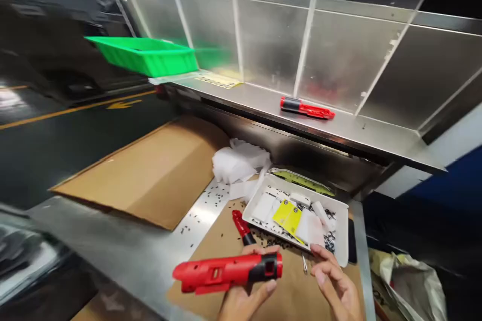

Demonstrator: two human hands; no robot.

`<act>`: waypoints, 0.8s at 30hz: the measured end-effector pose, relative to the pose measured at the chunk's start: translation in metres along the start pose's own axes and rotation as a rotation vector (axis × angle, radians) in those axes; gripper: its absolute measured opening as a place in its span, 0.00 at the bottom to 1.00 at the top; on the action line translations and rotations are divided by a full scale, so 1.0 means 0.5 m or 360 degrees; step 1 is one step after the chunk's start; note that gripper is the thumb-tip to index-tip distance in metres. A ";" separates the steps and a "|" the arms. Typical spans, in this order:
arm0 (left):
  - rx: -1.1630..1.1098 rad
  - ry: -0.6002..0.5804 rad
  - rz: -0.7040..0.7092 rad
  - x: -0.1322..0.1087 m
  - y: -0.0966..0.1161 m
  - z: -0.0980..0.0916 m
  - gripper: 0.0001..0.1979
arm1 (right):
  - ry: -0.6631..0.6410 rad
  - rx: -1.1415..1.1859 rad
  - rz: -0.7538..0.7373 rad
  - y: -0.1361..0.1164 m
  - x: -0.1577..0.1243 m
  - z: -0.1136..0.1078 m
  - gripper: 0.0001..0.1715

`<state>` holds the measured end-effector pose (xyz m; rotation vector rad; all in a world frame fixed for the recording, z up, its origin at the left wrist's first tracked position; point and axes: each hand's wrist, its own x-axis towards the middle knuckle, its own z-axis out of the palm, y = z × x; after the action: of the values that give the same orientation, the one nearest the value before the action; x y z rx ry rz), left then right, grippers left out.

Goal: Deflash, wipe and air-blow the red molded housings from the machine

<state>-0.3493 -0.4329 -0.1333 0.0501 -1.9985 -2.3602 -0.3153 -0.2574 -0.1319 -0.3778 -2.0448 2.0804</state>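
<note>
Across the palm and fingers of my left hand (244, 297) lies a red plastic housing (218, 272) with a black collar near its right end; my thumb rests below the collar. My right hand (337, 286) is at the front edge of a white tray (343, 241), its fingers loosely curled and apart, with nothing visible in them. In the tray are yellow labels (288, 215), white pieces and many small black parts. Behind my left hand a second red and black housing (243, 225) lies on the brown cardboard sheet (211, 261). Tweezers (305, 264) lie between the tray and my right hand.
Above the bench runs a metal shelf (256, 100) with another red and black housing (307, 108) and a green bin (150, 57). A large cardboard piece (150, 170) covers the left side. Crumpled white wrapping (241, 160) and scattered black bits lie behind the tray.
</note>
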 end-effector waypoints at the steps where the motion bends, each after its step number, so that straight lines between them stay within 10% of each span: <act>1: -0.0045 -0.0034 -0.0078 -0.001 0.003 -0.001 0.22 | 0.0062 -0.0020 0.0004 -0.012 -0.006 -0.005 0.23; 17: -0.0357 -0.0260 -0.0676 -0.059 0.056 0.037 0.35 | -0.0256 0.0115 -0.0206 -0.022 -0.111 0.074 0.32; 24: -0.0434 -0.0405 -0.0837 -0.050 0.051 0.012 0.47 | -0.0322 -0.0618 -0.0697 -0.050 -0.100 0.050 0.21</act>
<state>-0.3242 -0.4299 -0.1074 0.3155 -1.9228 -3.0894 -0.2769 -0.2966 -0.1044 0.2243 -2.3821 1.5176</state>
